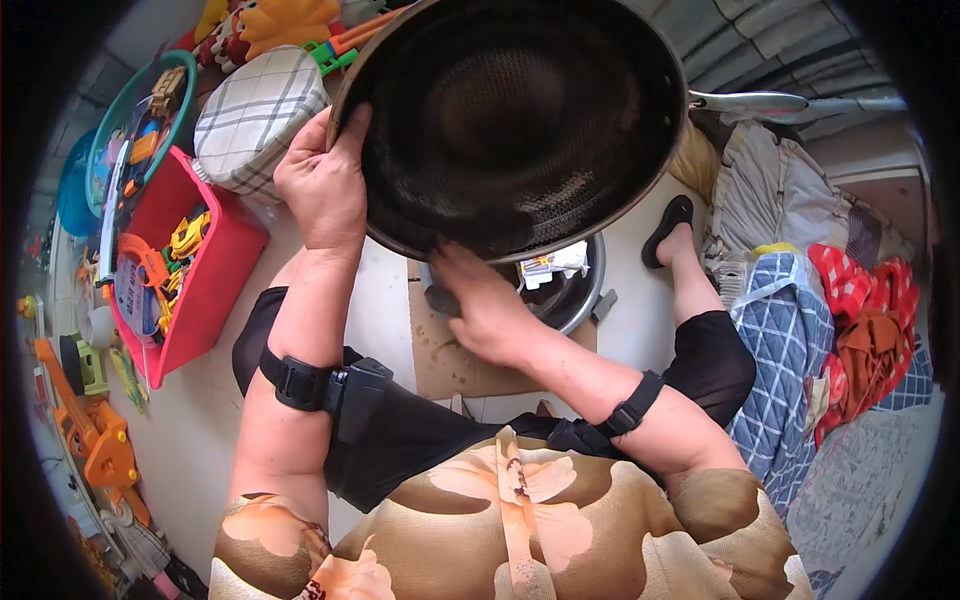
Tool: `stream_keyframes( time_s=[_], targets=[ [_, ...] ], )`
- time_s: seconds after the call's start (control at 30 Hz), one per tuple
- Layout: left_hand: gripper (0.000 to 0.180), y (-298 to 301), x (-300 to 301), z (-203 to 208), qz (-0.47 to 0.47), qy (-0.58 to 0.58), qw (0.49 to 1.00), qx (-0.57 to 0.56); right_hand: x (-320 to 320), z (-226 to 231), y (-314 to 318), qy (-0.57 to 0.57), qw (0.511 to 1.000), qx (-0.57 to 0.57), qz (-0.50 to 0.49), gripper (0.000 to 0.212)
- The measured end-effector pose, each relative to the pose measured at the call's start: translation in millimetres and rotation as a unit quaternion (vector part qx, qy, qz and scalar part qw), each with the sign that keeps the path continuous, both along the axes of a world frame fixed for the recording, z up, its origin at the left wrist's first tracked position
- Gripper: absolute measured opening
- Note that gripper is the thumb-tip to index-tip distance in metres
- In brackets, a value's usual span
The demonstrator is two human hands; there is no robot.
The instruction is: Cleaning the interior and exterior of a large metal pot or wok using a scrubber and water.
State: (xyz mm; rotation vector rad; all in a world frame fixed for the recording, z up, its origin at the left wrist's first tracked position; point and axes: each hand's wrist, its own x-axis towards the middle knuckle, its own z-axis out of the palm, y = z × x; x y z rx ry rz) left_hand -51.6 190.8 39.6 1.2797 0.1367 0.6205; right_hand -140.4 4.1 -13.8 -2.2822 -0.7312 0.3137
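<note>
Across the upper middle of the frame, you have a long-handled dark wok [520,110] tilted with its honeycomb-textured inside toward you, above a metal-rimmed pot [598,265] and a stained cardboard sheet [440,370]. Your left hand [325,195] is closed on the wok's left edge, thumb over the inner face. Your right hand [495,315] is at the lower edge with its fingers bent and blurred; you cannot tell from this view whether they pinch the rim or hold something small. Expect the wok to be stiff and fairly heavy, its breadth making it want to twist in a one-sided grip, and its smooth rim likely slippery if wet or greasy. The firmest hold would probably be the metal handle [750,102] at upper right, with your other hand supporting the opposite rim.
</note>
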Motion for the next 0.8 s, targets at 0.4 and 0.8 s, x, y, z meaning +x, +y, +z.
stream_keyframes(
  time_s=[0.4,0.8],
  targets=[
    [0.023,2.8,0.2,6.7,0.013,0.01,1.0,0.004,17.7,6.1,-88.8,-0.148,0.956,-0.254,0.024,0.072],
    [0.025,8.3,-6.1,8.6,0.041,0.01,0.999,0.021,8.2,-12.7,-3.6,-0.01,1.0,0.004,0.028,0.065]
  ],
)
